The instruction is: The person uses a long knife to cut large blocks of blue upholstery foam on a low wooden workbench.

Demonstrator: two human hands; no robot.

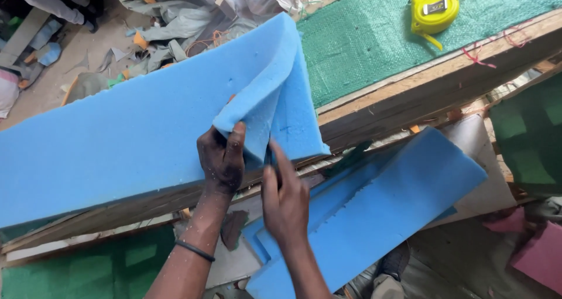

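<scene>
Wooden bench [410, 94] carries a blue foam sheet [117, 141]; the left hand [222, 158] pinches its folded corner, the right hand [285, 196] flat beside. Behind the sheet lies a yellow tape measure [434, 10]; below it, another foam piece [380, 205].

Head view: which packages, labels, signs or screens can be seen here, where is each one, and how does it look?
Label: a small silver-grey rectangular plate on top of the round yellow tape measure, which lies on the green mat at the upper right.
No packages, signs or screens are in view.
</scene>
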